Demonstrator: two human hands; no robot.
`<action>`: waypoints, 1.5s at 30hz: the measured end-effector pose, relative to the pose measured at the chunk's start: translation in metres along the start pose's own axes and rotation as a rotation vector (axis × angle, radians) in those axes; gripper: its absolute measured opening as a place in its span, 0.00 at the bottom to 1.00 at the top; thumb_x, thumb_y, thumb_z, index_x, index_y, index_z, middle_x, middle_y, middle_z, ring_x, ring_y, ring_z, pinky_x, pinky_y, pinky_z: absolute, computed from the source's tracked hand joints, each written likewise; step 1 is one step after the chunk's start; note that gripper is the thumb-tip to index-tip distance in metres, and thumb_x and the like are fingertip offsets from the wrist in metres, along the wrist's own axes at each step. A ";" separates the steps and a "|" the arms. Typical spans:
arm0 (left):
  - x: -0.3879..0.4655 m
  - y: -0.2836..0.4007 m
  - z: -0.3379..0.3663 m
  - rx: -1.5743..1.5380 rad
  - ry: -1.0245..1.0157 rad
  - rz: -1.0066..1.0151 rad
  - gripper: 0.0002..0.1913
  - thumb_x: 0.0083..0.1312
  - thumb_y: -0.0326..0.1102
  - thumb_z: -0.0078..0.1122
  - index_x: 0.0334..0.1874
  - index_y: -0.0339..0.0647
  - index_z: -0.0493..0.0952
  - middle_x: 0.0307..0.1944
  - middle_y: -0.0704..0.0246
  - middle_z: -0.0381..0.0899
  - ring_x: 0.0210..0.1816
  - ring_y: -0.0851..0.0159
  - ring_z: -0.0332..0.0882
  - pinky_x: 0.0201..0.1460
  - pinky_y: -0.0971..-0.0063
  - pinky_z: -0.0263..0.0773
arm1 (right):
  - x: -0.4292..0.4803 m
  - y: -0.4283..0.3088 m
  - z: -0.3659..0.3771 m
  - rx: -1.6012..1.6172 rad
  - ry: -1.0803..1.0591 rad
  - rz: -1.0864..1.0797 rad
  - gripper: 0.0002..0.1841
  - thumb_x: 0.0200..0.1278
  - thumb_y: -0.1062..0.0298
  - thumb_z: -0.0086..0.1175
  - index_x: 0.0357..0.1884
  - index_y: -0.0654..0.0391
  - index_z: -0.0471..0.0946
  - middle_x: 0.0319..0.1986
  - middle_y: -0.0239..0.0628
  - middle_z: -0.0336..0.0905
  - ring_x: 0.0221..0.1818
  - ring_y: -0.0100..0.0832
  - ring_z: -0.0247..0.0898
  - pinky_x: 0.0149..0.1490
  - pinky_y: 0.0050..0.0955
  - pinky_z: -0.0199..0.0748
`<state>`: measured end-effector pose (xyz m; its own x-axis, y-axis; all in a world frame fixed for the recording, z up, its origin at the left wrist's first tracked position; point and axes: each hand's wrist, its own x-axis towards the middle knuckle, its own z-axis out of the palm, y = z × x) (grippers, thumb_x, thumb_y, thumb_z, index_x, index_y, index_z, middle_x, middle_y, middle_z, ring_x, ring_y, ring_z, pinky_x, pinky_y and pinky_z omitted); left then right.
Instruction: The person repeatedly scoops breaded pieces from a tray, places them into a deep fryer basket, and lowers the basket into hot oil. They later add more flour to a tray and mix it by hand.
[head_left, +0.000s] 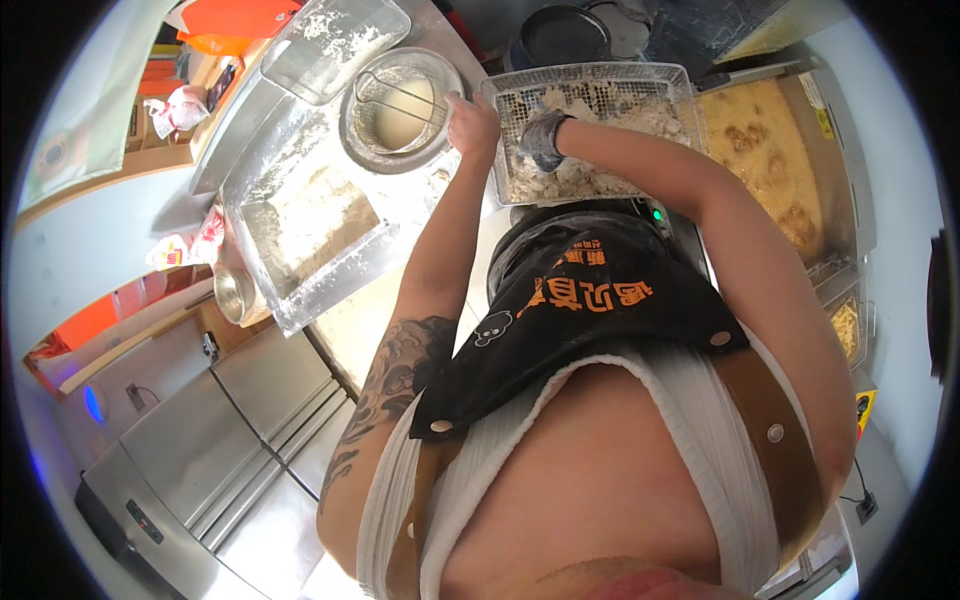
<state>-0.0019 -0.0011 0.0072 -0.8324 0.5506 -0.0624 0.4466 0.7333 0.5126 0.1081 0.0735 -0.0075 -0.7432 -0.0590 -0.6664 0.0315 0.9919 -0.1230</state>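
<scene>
My right hand (543, 140), in a dark glove dusted with flour, reaches into a rectangular wire basket (594, 73). Pale, flour-coated food pieces (645, 118) lie in the basket around it. Whether its fingers hold a piece is hidden. My bare left hand (474, 124) is curled at the basket's left edge, next to a round metal bowl (351, 139). Inside the bowl sits a wire strainer (412, 96) over pale liquid (405, 124). I cannot tell whether the left fingers grip the basket rim or the strainer's handle.
Left of the basket stands a floury metal tray (334, 289), with a clear floury container (322, 75) behind it. At right, a fryer (806, 105) holds foamy yellow oil (739, 176) and browned pieces (742, 139). A fry basket (847, 330) and black pan (566, 37) are nearby.
</scene>
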 end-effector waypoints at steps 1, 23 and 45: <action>0.001 0.000 0.001 0.000 -0.004 -0.004 0.27 0.68 0.52 0.48 0.57 0.35 0.65 0.39 0.40 0.81 0.43 0.36 0.80 0.49 0.46 0.73 | -0.005 0.002 0.001 -0.018 -0.027 0.005 0.17 0.54 0.59 0.58 0.44 0.55 0.86 0.44 0.42 0.84 0.48 0.43 0.79 0.51 0.45 0.76; 0.009 -0.014 0.020 0.102 0.039 0.038 0.28 0.68 0.54 0.48 0.58 0.37 0.64 0.41 0.43 0.82 0.41 0.40 0.82 0.48 0.49 0.76 | -0.034 0.023 0.056 0.457 0.507 0.252 0.22 0.41 0.64 0.65 0.43 0.59 0.82 0.40 0.52 0.81 0.45 0.49 0.78 0.51 0.46 0.74; 0.003 -0.007 0.014 0.144 0.031 0.037 0.29 0.69 0.55 0.45 0.58 0.34 0.60 0.41 0.39 0.80 0.44 0.36 0.80 0.49 0.46 0.74 | -0.184 0.120 0.115 1.968 1.354 -0.607 0.15 0.66 0.68 0.54 0.54 0.53 0.73 0.51 0.32 0.74 0.54 0.29 0.71 0.62 0.31 0.69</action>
<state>-0.0033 0.0013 -0.0091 -0.8233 0.5674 -0.0184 0.5176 0.7636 0.3860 0.3257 0.1901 0.0159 -0.7078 0.6784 0.1969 -0.5293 -0.3248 -0.7838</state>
